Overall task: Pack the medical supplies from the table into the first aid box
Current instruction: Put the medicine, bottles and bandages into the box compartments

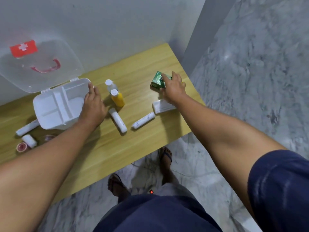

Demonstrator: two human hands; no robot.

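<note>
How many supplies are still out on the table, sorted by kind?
Bandage rolls: 4
Bottles: 2, one clear, one yellow
Green box: 1
Flat white packet: 1
Pink tape roll: 1
Total: 9

1. The first aid box (55, 106) lies open, lid (38, 64) tipped back, so the way in from above is free.
2. Two bottles (115, 94) stand between the hands.
3. Two white rolls (117, 120) lie across the middle of the counter (133, 64).
4. The counter behind the bottles is bare.
</note>
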